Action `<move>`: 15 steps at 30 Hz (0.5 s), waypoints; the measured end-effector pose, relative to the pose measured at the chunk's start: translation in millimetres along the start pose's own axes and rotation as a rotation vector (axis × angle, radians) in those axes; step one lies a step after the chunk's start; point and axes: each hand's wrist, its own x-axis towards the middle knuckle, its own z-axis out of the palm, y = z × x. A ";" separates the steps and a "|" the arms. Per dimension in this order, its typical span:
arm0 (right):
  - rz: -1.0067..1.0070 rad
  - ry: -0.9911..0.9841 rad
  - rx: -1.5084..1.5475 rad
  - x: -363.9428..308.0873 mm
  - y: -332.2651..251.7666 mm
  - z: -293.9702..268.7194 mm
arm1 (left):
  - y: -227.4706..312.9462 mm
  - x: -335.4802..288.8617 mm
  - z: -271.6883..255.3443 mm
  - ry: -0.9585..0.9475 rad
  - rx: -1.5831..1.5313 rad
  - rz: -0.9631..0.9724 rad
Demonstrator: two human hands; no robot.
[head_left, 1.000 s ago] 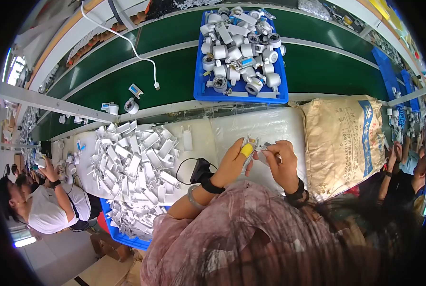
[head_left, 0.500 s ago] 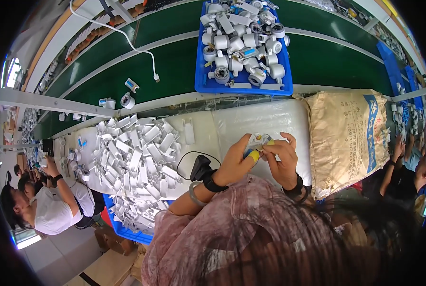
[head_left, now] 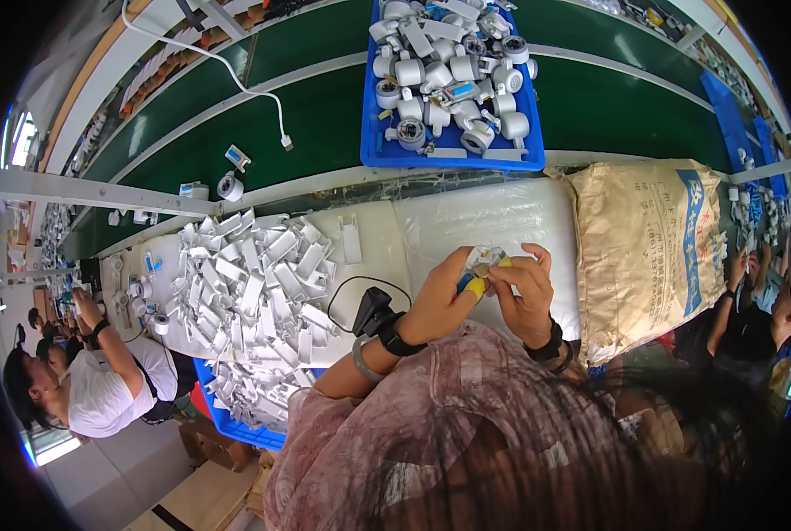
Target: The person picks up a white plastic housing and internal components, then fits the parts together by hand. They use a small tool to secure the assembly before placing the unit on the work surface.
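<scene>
Over the clear plastic-wrapped surface (head_left: 493, 217), my left hand (head_left: 439, 301) is closed on a small white part (head_left: 484, 257). My right hand (head_left: 526, 296) meets it from the right, its thumb and fingertips pinched at the part's edge; whether it grips the part or something tiny is hidden. Yellow shows at my left thumb and at a right fingertip, with a bit of blue beside it; I cannot tell if these are finger covers. To the left of my left hand lies a heap of white plastic housings (head_left: 258, 283).
A blue crate (head_left: 453, 162) of round white devices stands on the green belt (head_left: 324, 115). Right of my hands lies a brown paper sack (head_left: 634, 257). A blue bin (head_left: 245, 432) of housings sits lower left. A white cable (head_left: 258, 92) hangs above. Co-workers (head_left: 112, 380) are at both sides.
My hands stay together and have shifted very slightly, with the white part turned a little between them. The cable end and the loose devices at the upper left appear slightly shifted in view.
</scene>
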 end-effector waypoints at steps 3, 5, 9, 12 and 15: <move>-0.019 0.022 -0.015 0.2 0.3 0.9 | 0.1 1.0 1.3 0.018 0.027 0.036; -0.011 0.017 -0.012 -2.2 2.1 3.2 | -1.2 0.7 2.9 0.037 0.060 0.058; 0.010 -0.009 -0.004 2.9 -1.4 2.3 | -4.3 -1.0 1.9 0.024 -0.003 -0.009; 0.003 -0.007 -0.017 2.1 -1.3 3.1 | -4.4 -4.0 0.5 -0.011 -0.162 -0.097; -0.003 -0.023 -0.017 3.6 -2.9 0.5 | -11.9 -2.7 -0.1 0.000 0.026 0.139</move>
